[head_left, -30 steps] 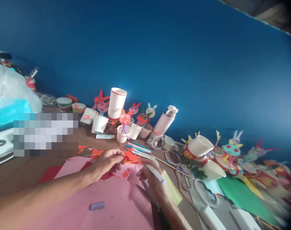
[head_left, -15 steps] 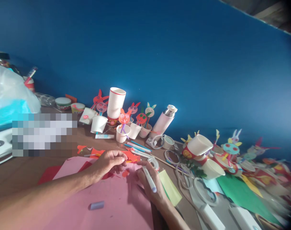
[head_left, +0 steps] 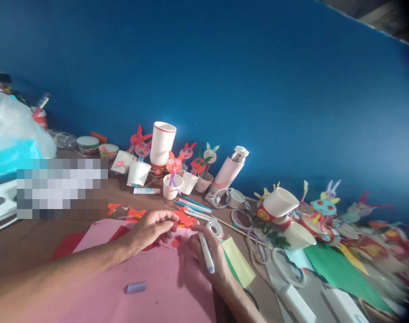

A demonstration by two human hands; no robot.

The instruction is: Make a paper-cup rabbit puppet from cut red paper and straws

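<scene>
My left hand [head_left: 157,228] is closed above the pink paper [head_left: 147,269], its fingertips pinched on a small red piece that is barely visible. A white marker [head_left: 206,253] is gripped in my right hand [head_left: 213,258], its pale purple end pointing down toward me. On the pink paper lies a purple cap [head_left: 136,287]. A small orange-red round piece [head_left: 175,242] rests between the hands. Red paper scraps [head_left: 184,218] lie just beyond my fingers.
Paper cups with rabbit faces [head_left: 174,165], a cup stack [head_left: 163,143] and a white flask [head_left: 226,170] stand along the blue wall. Tape rolls [head_left: 215,229], green paper [head_left: 345,273] and more cups [head_left: 299,236] are at right. A plastic bag [head_left: 19,130] sits left.
The marker in my right hand has shifted slightly left and tilted more upright. My left hand has barely moved, and a bit of red now shows at its fingertips.
</scene>
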